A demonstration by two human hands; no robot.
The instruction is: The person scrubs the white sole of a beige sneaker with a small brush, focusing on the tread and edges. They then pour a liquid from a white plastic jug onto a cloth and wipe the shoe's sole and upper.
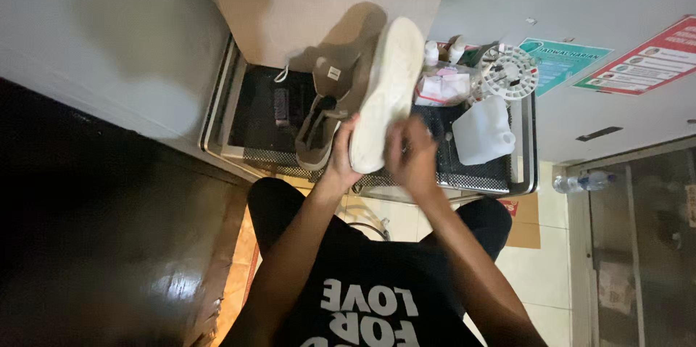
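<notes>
Take the grey shoe (362, 86) as your landmark; it sits in the middle of the view, raised above the metal-framed bench (232, 93) with its dark mesh top.

Left of the shoe, on the mesh, a small dark brush-like object (281, 106) lies near the bench's frame, well apart from your hands. A white lace end (280, 76) dangles from the shoe on that side.

Your left hand (339, 155) is at the heel end of the shoe, fingers wrapped round the grey upper, so its grip is closed on the shoe. Holding it there seems to steady the shoe and tilt its pale sole (386, 93) up and toward you, which keeps the underside open to your other hand.

Your right hand (411, 153) is against the lower part of the sole, just right of your left. It is blurred, so I cannot tell whether its grip is closed on a cloth, pressing bare, or loose.

Right of the shoe, on the bench, stand small white bottles (444, 50), a clear packet with pink and white contents (444, 89), a round white perforated disc (510, 71) and, nearer you, a translucent white jug (482, 131). They are clustered within reach of your right hand, probably kept there as supplies.
</notes>
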